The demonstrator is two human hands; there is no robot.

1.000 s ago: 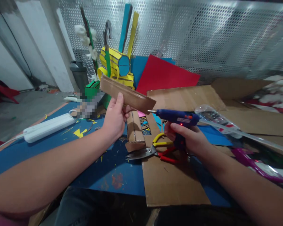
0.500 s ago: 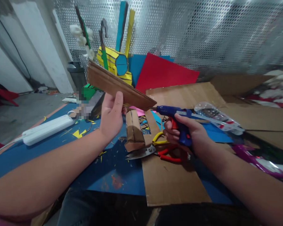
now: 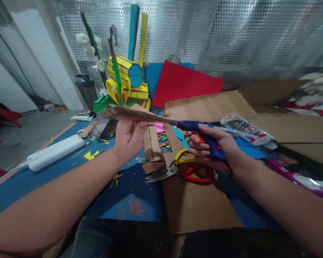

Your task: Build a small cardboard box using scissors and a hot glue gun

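Currently: left hand point(image 3: 129, 140) gripping cardboard strip point(image 3: 143, 115) | right hand point(image 3: 228, 145) clasping glue gun point(image 3: 192, 125) | scissors point(image 3: 165, 174) overlie cardboard sheet point(image 3: 200, 209) below right hand | white corded bar point(image 3: 56, 152) at left.

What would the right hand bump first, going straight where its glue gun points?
Probably the cardboard piece in the left hand; the glue gun tip seems close to its end, though depth is unclear.

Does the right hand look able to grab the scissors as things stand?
Probably not without putting something down: the right hand is wrapped around the glue gun. Otherwise the way seems free, as the scissors lie close by.
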